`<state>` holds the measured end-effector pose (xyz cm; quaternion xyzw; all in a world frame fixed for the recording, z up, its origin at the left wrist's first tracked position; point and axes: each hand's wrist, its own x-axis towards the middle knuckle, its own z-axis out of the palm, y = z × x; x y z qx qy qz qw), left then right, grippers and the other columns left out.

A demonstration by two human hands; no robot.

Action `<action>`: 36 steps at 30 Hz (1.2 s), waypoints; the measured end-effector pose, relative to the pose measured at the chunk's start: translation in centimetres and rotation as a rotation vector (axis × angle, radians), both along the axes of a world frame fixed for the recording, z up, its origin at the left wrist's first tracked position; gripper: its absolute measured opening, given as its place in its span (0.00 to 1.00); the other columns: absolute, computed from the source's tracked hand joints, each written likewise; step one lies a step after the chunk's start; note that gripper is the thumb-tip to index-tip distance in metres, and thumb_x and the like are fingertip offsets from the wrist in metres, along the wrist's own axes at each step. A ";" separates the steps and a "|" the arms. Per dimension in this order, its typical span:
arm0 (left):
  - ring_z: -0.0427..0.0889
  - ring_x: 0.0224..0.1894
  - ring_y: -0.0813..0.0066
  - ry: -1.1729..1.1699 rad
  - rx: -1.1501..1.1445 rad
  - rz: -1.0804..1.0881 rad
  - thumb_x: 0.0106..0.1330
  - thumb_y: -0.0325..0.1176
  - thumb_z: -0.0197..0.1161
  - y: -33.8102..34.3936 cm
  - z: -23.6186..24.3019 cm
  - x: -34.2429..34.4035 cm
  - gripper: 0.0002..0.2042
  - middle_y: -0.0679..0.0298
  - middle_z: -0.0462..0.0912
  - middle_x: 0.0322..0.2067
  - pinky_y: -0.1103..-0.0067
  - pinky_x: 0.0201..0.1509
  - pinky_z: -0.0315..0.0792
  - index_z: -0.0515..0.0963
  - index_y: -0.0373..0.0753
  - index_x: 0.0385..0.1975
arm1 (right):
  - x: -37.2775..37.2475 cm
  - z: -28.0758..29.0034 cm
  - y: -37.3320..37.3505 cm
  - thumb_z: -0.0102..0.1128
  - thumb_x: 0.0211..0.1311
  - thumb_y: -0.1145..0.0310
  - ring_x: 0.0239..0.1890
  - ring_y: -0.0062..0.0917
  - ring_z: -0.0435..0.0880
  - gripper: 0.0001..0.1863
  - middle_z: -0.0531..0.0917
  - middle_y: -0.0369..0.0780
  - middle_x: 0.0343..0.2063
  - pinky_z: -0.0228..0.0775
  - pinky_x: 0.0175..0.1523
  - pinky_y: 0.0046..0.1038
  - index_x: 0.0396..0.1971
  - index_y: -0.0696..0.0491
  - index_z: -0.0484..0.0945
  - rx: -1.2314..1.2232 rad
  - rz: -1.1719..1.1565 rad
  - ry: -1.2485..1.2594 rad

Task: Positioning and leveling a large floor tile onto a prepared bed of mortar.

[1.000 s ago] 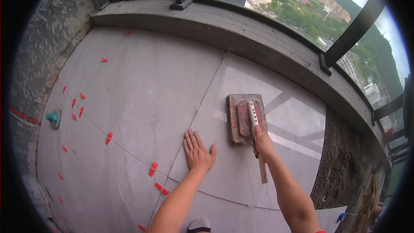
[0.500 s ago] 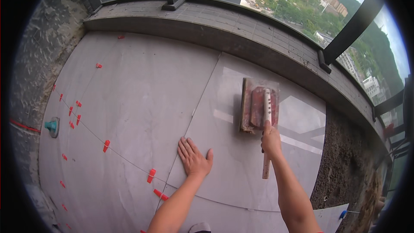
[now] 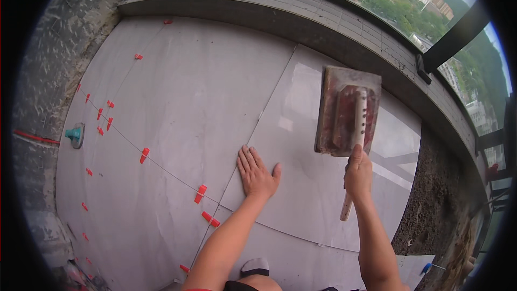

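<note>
My left hand (image 3: 258, 173) lies flat on a glossy grey floor tile (image 3: 301, 188), fingers spread, its fingertips near the joint with the neighbouring tile (image 3: 183, 86). My right hand (image 3: 358, 175) is wrapped round the long, pale, perforated handle of a tile tamping paddle (image 3: 331, 110). Its head is a thick rectangular board with a worn reddish centre and grimy edges. The paddle is held over the far part of the glossy tile; it looks raised off the surface, though its underside is hidden.
Red levelling wedges (image 3: 144, 155) stand along the tile joints at left. A teal suction cup (image 3: 71, 134) sits by the left wall. Rough dark mortar (image 3: 433, 183) borders the tile at right. A low ledge (image 3: 258, 15) with window posts runs behind. Part of my leg and a sock (image 3: 254, 265) show below.
The paddle has come up off the tile and looks larger and sharper. My left hand keeps its place on the tile, while the whole view has shifted slightly.
</note>
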<state>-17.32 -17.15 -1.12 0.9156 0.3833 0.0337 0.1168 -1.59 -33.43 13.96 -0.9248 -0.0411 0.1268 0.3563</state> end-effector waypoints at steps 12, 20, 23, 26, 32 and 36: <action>0.43 0.77 0.44 -0.033 0.102 -0.192 0.71 0.51 0.49 -1.1 -1.7 -2.4 0.40 0.37 0.48 0.73 0.59 0.79 0.39 0.51 0.22 0.70 | -1.9 0.2 -4.5 0.45 0.69 0.32 0.13 0.18 0.64 0.34 0.66 0.31 0.14 0.58 0.19 0.25 0.19 0.50 0.67 -0.018 0.096 0.500; 0.42 0.77 0.45 -0.045 0.120 -0.310 0.71 0.49 0.49 -2.9 -1.1 -4.6 0.38 0.39 0.48 0.73 0.60 0.79 0.40 0.51 0.22 0.70 | -2.1 12.1 -16.2 0.36 0.71 0.31 0.11 0.12 0.62 0.36 0.62 0.28 0.10 0.57 0.17 0.20 0.24 0.53 0.69 0.254 0.097 0.106; 0.44 0.77 0.44 -0.059 0.108 -0.307 0.71 0.47 0.51 -3.4 -1.1 -5.2 0.38 0.38 0.48 0.73 0.59 0.79 0.41 0.51 0.22 0.70 | -7.0 6.1 -18.9 0.30 0.73 0.33 0.11 0.12 0.64 0.37 0.64 0.29 0.11 0.54 0.17 0.18 0.22 0.53 0.67 0.281 0.016 -0.066; 0.44 0.77 0.44 -0.082 0.109 -0.298 0.71 0.46 0.51 -3.5 -1.1 -5.4 0.37 0.38 0.49 0.73 0.59 0.78 0.42 0.51 0.23 0.70 | -9.9 -2.2 -18.7 0.33 0.76 0.37 0.23 0.24 0.75 0.36 0.72 0.35 0.16 0.68 0.31 0.33 0.27 0.58 0.71 -0.473 0.111 0.373; 0.46 0.77 0.47 -0.100 0.115 -0.314 0.70 0.44 0.52 -3.8 -1.1 -5.9 0.36 0.42 0.50 0.73 0.60 0.78 0.44 0.53 0.25 0.71 | -6.1 3.5 -21.3 0.43 0.72 0.34 0.11 0.14 0.62 0.32 0.65 0.30 0.12 0.57 0.16 0.23 0.22 0.49 0.67 0.148 -0.023 0.601; 0.47 0.77 0.49 -0.085 0.132 -0.312 0.69 0.44 0.52 -3.9 -1.6 -6.0 0.35 0.45 0.51 0.74 0.61 0.78 0.45 0.54 0.26 0.71 | -5.6 9.1 -22.9 0.37 0.72 0.33 0.11 0.11 0.60 0.34 0.63 0.28 0.10 0.53 0.16 0.19 0.22 0.50 0.66 0.298 -0.048 0.092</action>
